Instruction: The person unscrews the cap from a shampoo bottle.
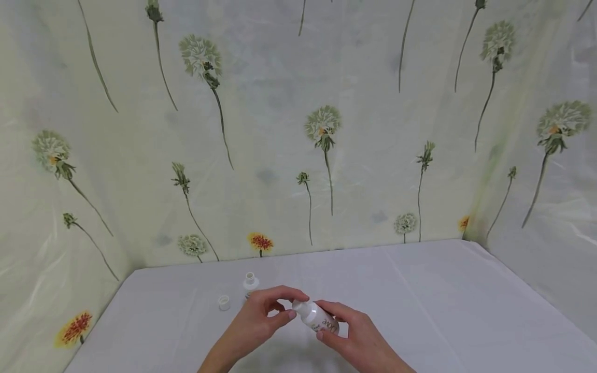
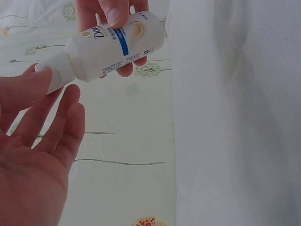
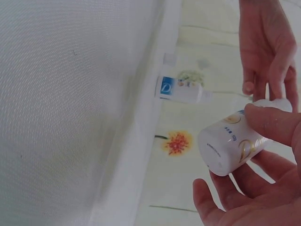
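A small white Dove bottle is held tilted above the table, its capped end toward the left. My right hand grips the bottle's body, thumb on the near side. With thumb and fingers, my left hand pinches the white cap at the bottle's end; its other fingers spread loosely below in the left wrist view. Printed text and a blue band show on the bottle there. In the right wrist view, the base of the bottle faces the camera, and the right fingers curve beneath it.
Behind the left hand a second white bottle stands upright without a cap, partly hidden in the head view. A loose white cap lies to its left. The white-covered table meets walls of dandelion-printed sheeting.
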Tool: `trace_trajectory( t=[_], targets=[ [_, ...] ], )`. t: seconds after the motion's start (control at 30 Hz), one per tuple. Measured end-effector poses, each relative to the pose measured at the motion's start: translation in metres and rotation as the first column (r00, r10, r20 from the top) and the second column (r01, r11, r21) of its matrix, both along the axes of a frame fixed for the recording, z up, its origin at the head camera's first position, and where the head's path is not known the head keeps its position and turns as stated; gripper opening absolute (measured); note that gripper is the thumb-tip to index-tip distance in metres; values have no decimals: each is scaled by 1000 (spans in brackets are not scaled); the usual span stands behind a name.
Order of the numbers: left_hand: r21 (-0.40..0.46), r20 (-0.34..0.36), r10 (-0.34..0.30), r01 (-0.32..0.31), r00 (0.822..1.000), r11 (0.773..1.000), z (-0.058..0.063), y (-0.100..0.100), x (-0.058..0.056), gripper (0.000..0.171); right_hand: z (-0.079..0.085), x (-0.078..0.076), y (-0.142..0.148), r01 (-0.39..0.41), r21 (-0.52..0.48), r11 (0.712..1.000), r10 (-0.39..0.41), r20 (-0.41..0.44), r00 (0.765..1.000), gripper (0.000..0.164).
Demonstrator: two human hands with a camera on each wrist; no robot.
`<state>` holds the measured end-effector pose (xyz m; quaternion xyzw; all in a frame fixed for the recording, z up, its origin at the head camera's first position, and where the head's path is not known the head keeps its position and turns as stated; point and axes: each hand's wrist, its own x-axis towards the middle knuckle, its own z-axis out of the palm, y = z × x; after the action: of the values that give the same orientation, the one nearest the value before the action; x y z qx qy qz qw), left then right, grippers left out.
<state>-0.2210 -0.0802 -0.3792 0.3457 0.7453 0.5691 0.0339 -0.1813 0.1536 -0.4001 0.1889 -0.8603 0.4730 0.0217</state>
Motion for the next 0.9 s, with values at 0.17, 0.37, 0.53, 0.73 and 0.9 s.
trace_trajectory(
  t=[0.17, 0.37, 0.53, 0.73, 0.9],
  targets=[
    [-37, 21, 75, -74, 997, 997, 2, 1, 2, 22, 0, -2, 0, -8, -14, 1000, 9, 26, 1000, 43],
    [-50, 27, 139, -138, 990, 989, 3, 3, 3, 21, 0, -3, 0, -22, -35, 999, 24, 66, 998, 46],
    [-47, 2, 151, -151, 989, 987, 2, 5, 2, 23, 2, -3, 0, -16, -14, 1000, 16, 37, 999, 45],
    [-68, -19, 102, -103, 995, 992, 0, 4, 2, 27, 2, -2, 0, -16, 0, 1000, 16, 11, 1000, 44],
    [2, -33, 27, -27, 999, 1000, -1, 2, 1, 29, 1, -1, 0, -9, 6, 1000, 9, 1, 1000, 44]
  ],
)
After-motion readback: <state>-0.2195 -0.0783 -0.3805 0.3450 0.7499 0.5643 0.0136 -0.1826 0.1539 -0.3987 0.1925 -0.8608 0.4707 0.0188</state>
